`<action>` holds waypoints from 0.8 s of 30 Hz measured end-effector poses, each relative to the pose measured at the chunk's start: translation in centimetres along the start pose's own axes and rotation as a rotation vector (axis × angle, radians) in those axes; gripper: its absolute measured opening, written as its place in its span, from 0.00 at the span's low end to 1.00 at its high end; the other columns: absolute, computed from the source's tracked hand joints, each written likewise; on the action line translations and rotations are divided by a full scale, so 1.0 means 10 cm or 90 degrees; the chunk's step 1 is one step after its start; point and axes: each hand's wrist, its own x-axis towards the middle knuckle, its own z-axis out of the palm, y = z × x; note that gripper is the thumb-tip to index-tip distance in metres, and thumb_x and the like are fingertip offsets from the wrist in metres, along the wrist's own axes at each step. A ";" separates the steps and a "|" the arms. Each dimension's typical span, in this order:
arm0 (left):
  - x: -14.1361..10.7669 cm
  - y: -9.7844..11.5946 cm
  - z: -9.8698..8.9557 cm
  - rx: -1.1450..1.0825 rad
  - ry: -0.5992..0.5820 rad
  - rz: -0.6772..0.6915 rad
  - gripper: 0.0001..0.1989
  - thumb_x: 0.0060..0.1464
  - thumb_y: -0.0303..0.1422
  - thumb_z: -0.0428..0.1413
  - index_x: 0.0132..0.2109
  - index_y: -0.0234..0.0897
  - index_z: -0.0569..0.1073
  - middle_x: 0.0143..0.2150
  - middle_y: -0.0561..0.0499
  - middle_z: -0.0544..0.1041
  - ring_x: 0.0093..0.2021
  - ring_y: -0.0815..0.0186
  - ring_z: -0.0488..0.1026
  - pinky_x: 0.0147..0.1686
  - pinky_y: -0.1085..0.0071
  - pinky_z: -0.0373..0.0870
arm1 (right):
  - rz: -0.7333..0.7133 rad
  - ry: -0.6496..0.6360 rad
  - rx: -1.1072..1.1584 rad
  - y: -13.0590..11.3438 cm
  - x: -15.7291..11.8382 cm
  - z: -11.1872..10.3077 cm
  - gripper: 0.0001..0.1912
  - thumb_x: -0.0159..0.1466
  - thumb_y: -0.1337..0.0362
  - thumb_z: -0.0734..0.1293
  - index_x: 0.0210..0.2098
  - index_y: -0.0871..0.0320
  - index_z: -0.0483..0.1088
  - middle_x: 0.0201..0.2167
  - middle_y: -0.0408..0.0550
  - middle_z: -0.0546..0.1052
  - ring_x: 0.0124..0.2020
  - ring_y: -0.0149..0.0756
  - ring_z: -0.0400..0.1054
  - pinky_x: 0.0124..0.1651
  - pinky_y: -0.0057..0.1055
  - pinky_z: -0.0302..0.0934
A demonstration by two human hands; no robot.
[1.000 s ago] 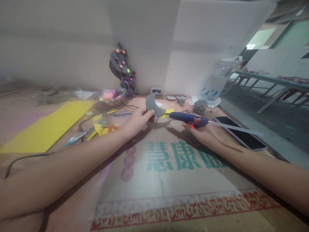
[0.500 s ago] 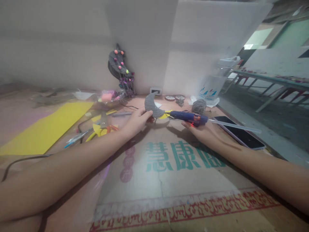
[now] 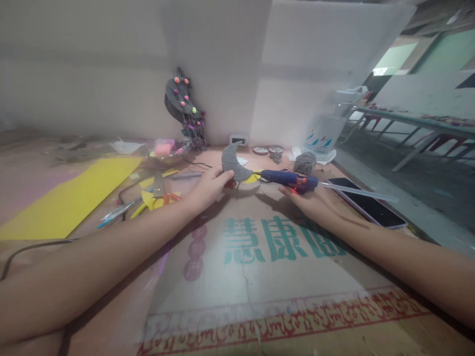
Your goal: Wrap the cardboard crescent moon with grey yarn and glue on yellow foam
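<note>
A grey yarn-wrapped crescent (image 3: 234,163) is pinched at its lower left side between the thumb and fingers of my left hand (image 3: 217,184). Yellow material (image 3: 252,177) shows at the crescent's right tip. My right hand (image 3: 302,198) is closed round a blue glue gun (image 3: 284,179) with a small red light. The gun's nozzle points left and meets the yellow piece at the tip; whether they touch is too small to tell. A clear glue stick (image 3: 358,190) sticks out of the gun's back end.
Yellow sheet (image 3: 77,198), pliers (image 3: 158,190) and pens (image 3: 120,210) lie left. A phone (image 3: 367,202), yarn ball (image 3: 305,163) and plastic bottle (image 3: 326,123) are right. A beaded crescent ornament (image 3: 181,99) stands behind. Printed cardboard (image 3: 237,291) lies in front.
The whole view has shifted very slightly. Both hands, the crescent and the glue gun keep nearly the same positions relative to each other.
</note>
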 end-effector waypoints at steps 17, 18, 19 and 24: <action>-0.01 0.03 0.00 0.007 -0.005 0.010 0.10 0.54 0.38 0.54 0.34 0.35 0.71 0.29 0.52 0.73 0.32 0.66 0.71 0.34 0.71 0.65 | 0.080 -0.010 -0.031 0.01 0.07 0.02 0.19 0.59 0.47 0.65 0.32 0.56 0.75 0.31 0.52 0.79 0.35 0.49 0.73 0.39 0.41 0.67; -0.01 0.04 0.00 0.006 -0.001 0.009 0.09 0.53 0.38 0.54 0.34 0.35 0.71 0.29 0.52 0.73 0.32 0.67 0.70 0.35 0.71 0.66 | 0.078 -0.016 -0.003 0.05 0.08 0.03 0.19 0.60 0.47 0.64 0.29 0.56 0.75 0.29 0.51 0.78 0.33 0.47 0.73 0.38 0.40 0.67; -0.01 0.04 0.01 0.009 0.004 0.004 0.09 0.53 0.37 0.54 0.33 0.35 0.71 0.29 0.53 0.73 0.31 0.67 0.70 0.35 0.71 0.66 | 0.062 -0.025 0.038 0.08 0.10 0.03 0.20 0.61 0.47 0.62 0.27 0.56 0.74 0.28 0.50 0.77 0.32 0.44 0.72 0.38 0.38 0.66; 0.00 0.00 0.02 0.048 0.008 -0.037 0.09 0.53 0.37 0.53 0.32 0.36 0.70 0.26 0.53 0.71 0.27 0.68 0.68 0.30 0.73 0.64 | -0.040 -0.010 0.262 0.22 0.23 -0.03 0.21 0.64 0.47 0.61 0.30 0.58 0.73 0.31 0.49 0.77 0.34 0.37 0.70 0.37 0.32 0.64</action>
